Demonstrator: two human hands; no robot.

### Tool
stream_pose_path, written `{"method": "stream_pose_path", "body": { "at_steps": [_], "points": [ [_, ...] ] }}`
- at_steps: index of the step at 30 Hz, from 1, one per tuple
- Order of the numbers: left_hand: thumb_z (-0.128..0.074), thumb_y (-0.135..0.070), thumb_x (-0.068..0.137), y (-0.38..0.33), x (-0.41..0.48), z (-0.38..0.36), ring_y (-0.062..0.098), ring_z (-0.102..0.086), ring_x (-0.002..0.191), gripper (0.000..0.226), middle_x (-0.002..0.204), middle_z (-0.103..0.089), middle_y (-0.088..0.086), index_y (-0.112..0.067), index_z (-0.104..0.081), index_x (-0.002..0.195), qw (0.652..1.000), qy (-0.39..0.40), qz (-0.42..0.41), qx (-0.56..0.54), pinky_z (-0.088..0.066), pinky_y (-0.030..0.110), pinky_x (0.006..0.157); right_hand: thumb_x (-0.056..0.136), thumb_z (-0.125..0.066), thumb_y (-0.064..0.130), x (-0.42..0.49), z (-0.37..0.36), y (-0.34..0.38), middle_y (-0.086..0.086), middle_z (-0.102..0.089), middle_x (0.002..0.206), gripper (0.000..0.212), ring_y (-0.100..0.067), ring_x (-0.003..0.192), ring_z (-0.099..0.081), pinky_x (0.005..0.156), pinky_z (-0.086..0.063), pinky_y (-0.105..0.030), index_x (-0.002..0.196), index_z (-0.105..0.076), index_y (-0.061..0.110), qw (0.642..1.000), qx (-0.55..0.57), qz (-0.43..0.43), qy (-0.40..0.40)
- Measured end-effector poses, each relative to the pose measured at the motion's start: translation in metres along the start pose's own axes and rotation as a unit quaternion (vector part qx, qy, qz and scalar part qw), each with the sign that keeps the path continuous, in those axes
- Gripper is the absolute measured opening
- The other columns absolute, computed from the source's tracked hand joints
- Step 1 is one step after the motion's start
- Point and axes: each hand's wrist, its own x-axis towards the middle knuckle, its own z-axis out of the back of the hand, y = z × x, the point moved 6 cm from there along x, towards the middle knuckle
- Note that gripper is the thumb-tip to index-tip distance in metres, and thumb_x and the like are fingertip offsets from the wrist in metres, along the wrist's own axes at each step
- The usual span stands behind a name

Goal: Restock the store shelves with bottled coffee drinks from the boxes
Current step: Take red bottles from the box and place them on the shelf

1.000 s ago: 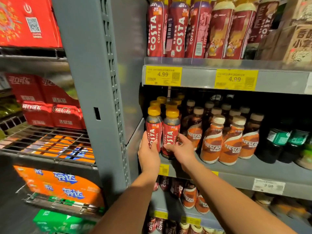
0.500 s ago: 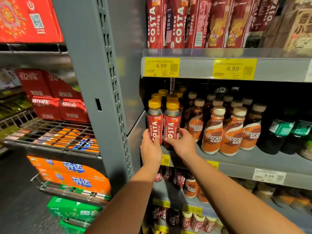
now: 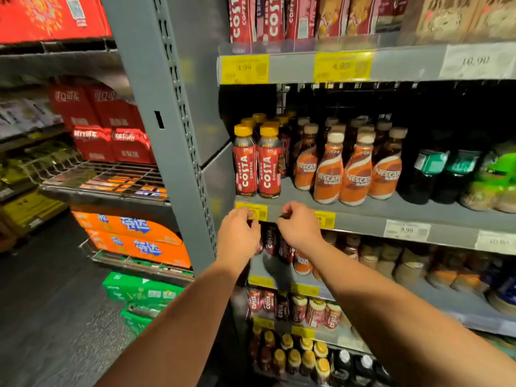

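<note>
Both my hands hang just in front of the shelf edge, empty, fingers loosely curled — the left hand (image 3: 237,233) over a yellow price tag (image 3: 252,211), the right hand (image 3: 300,226) just beside it. Whether the fingertips touch the edge strip I cannot tell; they are blurred.

Above them, two Costa coffee bottles (image 3: 257,163) with yellow caps stand upright at the front left of the grey shelf (image 3: 391,210), touching side by side, more yellow caps lined up behind. Just right of them stand orange Nescafé bottles (image 3: 342,169), then dark bottles with green labels (image 3: 444,169).

A grey upright post (image 3: 167,129) closes the bay on the left. Past it, wire racks carry red Coca-Cola cases (image 3: 111,129), orange cases (image 3: 134,236) and green cases (image 3: 139,291) near the floor.

My forearms cover part of the lower shelves, where more Costa and Nescafé bottles show — their labels smeared. The top row of bottles is cut off at the frame, and the far right is too blurred to read.
</note>
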Motion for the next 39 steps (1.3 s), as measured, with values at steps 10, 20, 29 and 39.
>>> {"method": "stream_pose_path", "body": {
  "at_steps": [10, 20, 29, 39],
  "points": [
    [-0.052, -0.022, 0.088, 0.022, -0.082, -0.034, 0.034, -0.057, 0.101, 0.019, 0.105, -0.061, 0.013, -0.009, -0.061, 0.096, 0.980, 0.146, -0.085, 0.104, -0.046, 0.040, 0.081, 0.084, -0.054, 0.014, -0.094, -0.040, -0.045, -0.020, -0.064, 0.108, 0.013, -0.036, 0.103, -0.059, 0.074, -0.046, -0.033, 0.094, -0.059, 0.007, 0.974, -0.183, -0.025, 0.132],
    [-0.048, -0.024, 0.088, 0.079, -0.153, -0.054, 0.032, -0.057, 0.105, 0.022, 0.111, -0.062, 0.008, -0.013, -0.062, 0.101, 0.942, 0.271, -0.102, 0.173, -0.048, 0.038, 0.084, 0.083, -0.053, 0.018, -0.195, -0.092, -0.085, -0.019, -0.058, 0.085, 0.020, -0.034, 0.090, -0.060, 0.064, -0.036, -0.029, 0.066, -0.045, 0.014, 0.953, -0.173, -0.166, 0.184],
    [-0.047, -0.027, 0.090, 0.127, -0.233, -0.121, 0.027, -0.059, 0.094, 0.019, 0.101, -0.062, 0.005, -0.014, -0.060, 0.094, 0.911, 0.372, -0.076, 0.160, -0.050, 0.036, 0.081, 0.082, -0.056, 0.018, -0.266, -0.128, -0.170, -0.012, -0.054, 0.081, 0.019, -0.030, 0.076, -0.053, 0.062, -0.038, -0.029, 0.068, -0.046, 0.011, 0.930, -0.119, -0.272, 0.217],
    [-0.048, -0.026, 0.090, 0.190, -0.287, -0.214, 0.029, -0.059, 0.099, 0.023, 0.109, -0.062, 0.006, -0.016, -0.064, 0.104, 0.896, 0.404, 0.030, 0.180, -0.050, 0.037, 0.078, 0.088, -0.053, 0.015, -0.301, -0.177, -0.286, -0.018, -0.067, 0.108, 0.022, -0.034, 0.099, -0.061, 0.070, -0.043, -0.029, 0.103, -0.066, 0.005, 0.900, -0.079, -0.330, 0.273]
  ]
}}
